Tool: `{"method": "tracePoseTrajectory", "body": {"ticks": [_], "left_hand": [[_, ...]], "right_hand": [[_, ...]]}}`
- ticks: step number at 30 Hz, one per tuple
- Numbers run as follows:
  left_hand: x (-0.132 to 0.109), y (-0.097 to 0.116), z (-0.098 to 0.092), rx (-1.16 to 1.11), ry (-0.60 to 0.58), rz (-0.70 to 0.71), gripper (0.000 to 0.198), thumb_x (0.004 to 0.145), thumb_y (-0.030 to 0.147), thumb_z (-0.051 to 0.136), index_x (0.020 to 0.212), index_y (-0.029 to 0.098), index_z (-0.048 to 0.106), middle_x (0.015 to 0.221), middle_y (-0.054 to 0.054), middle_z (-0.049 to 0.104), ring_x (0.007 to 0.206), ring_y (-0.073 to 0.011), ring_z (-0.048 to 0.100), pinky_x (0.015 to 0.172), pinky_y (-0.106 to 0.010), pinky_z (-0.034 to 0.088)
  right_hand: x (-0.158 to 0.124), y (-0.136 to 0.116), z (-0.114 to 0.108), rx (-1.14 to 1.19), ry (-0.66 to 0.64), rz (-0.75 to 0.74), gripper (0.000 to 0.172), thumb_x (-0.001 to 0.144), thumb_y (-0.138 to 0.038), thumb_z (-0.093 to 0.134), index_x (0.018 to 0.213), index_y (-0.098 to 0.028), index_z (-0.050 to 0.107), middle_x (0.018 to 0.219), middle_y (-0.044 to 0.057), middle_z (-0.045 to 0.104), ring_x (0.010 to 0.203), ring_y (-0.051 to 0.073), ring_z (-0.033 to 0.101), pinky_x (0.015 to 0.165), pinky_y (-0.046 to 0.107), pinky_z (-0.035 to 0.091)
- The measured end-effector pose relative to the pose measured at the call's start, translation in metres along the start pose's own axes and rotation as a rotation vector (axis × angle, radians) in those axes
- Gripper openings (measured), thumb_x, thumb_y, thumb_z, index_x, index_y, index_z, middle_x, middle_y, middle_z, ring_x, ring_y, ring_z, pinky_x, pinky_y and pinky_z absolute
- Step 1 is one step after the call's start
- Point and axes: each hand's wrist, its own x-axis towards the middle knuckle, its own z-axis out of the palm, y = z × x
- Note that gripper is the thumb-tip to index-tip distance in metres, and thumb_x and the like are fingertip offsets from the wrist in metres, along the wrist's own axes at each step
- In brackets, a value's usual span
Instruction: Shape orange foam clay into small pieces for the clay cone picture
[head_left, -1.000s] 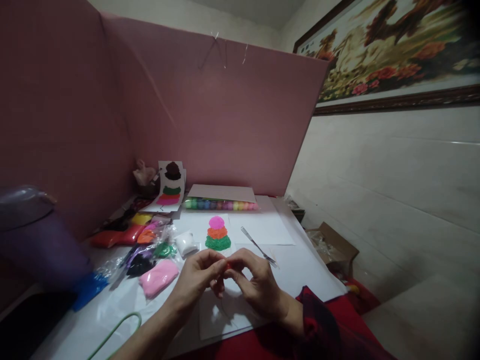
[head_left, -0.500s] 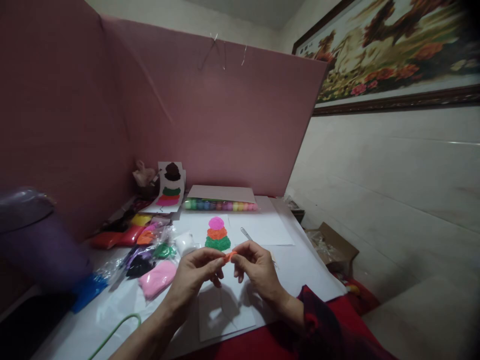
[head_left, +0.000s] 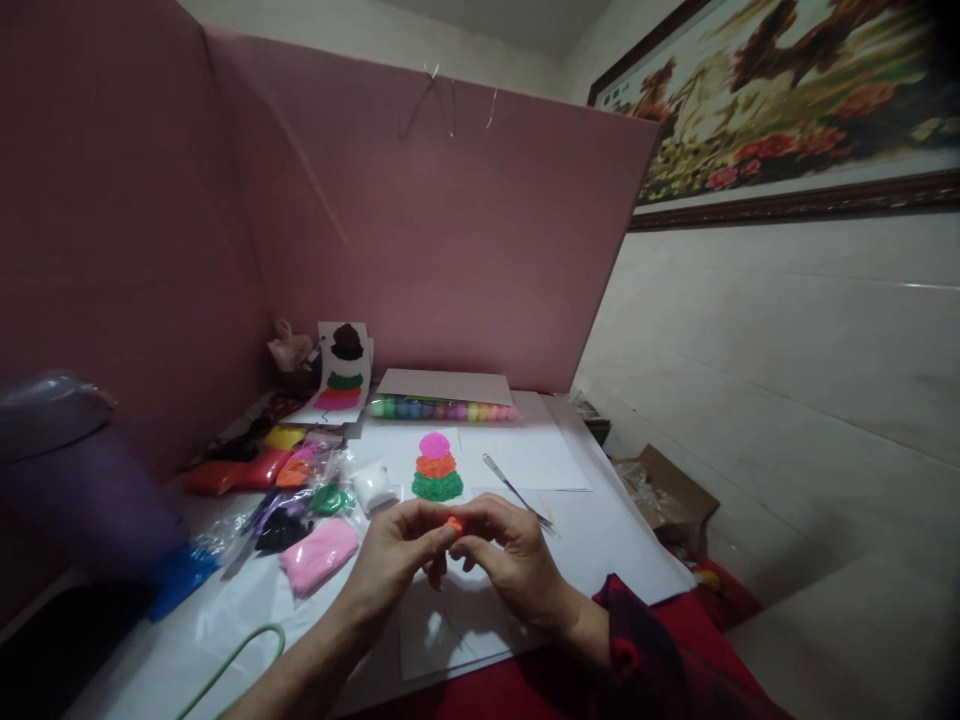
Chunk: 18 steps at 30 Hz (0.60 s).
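Note:
A small lump of orange clay (head_left: 454, 526) is pinched between the fingertips of both hands, above the table. My left hand (head_left: 401, 545) closes on it from the left, thumb and forefinger together. From the other side my right hand (head_left: 510, 550) grips it, its fingers partly hiding the lump. Beneath the hands lies a white sheet (head_left: 442, 650). Just beyond them is a picture of stacked pink, orange and green shapes (head_left: 436, 467) on white paper. To the right of it lie metal tweezers (head_left: 517, 492).
Bagged clay in several colours, including a pink pack (head_left: 321, 556) and a white one (head_left: 373, 486), covers the left side. A pack of coloured pots (head_left: 442, 409) stands at the back beside a coloured sheet (head_left: 345, 380). An open cardboard box (head_left: 667, 495) sits off the right edge.
My hands have drawn closer together around the orange clay, which looks more bunched up. The tweezers, partly covered before, show more fully now.

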Motion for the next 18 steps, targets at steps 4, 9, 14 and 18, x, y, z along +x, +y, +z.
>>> {"method": "tracePoseTrajectory", "body": {"ticks": [4,9,14,18], "left_hand": [[0.0,0.0,0.001,-0.011,-0.019,-0.005,0.021,0.073,0.03,0.067,0.077,0.01,0.066,0.056,-0.002,0.061,0.043,-0.0102,0.051,0.041,-0.023,0.043],[0.001,-0.002,0.0,-0.047,-0.034,-0.036,0.018,0.073,0.029,0.067,0.075,0.012,0.065,0.056,-0.001,0.061,0.044,-0.0092,0.05,0.043,-0.021,0.042],[0.002,-0.001,0.002,-0.139,-0.004,-0.056,0.017,0.072,0.028,0.068,0.068,0.012,0.062,0.052,0.001,0.058,0.042,-0.0076,0.048,0.04,-0.018,0.037],[0.003,0.0,0.0,-0.171,0.081,-0.017,0.015,0.07,0.026,0.07,0.071,0.013,0.066,0.05,0.002,0.056,0.044,-0.0082,0.048,0.042,-0.019,0.039]], "right_hand": [[-0.001,-0.003,-0.002,-0.089,0.007,-0.048,0.014,0.079,-0.014,0.062,0.091,-0.017,0.068,0.076,0.002,0.059,0.058,0.012,0.059,0.049,0.024,0.051],[-0.002,-0.007,-0.002,-0.129,0.021,-0.047,0.006,0.078,-0.018,0.065,0.084,-0.016,0.067,0.074,0.002,0.06,0.058,0.012,0.057,0.054,0.025,0.049],[0.003,-0.005,0.0,0.186,0.062,0.124,0.011,0.076,-0.024,0.068,0.076,-0.014,0.061,0.059,-0.001,0.06,0.049,0.011,0.056,0.046,0.022,0.047],[0.008,0.001,-0.001,0.281,0.113,0.213,0.015,0.073,-0.025,0.069,0.074,-0.013,0.061,0.051,-0.002,0.06,0.042,0.01,0.055,0.039,0.02,0.045]]}}
